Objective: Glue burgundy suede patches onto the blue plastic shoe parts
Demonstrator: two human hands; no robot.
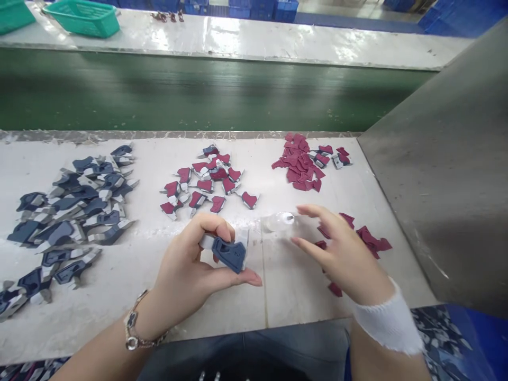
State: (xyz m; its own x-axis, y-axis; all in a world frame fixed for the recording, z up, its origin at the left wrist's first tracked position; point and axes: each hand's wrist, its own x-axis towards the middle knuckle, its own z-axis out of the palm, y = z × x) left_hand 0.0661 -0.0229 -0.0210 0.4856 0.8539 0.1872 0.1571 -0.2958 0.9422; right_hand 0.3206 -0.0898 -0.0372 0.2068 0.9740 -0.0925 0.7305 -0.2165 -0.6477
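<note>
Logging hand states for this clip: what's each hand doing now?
Left hand: closed, holding a navy-and-grey shoe upper piece.
Right hand: open, empty, near a clear plastic container.

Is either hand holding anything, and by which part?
The left hand pinches a navy shoe-upper piece by its edges, between fingers and thumb; the right hand holds nothing.

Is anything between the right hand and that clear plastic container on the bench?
Nothing visible. The right hand is open just beside the clear plastic container, with nothing lying between them. The maroon pieces lie on the hand's far side, away from the container.
</note>
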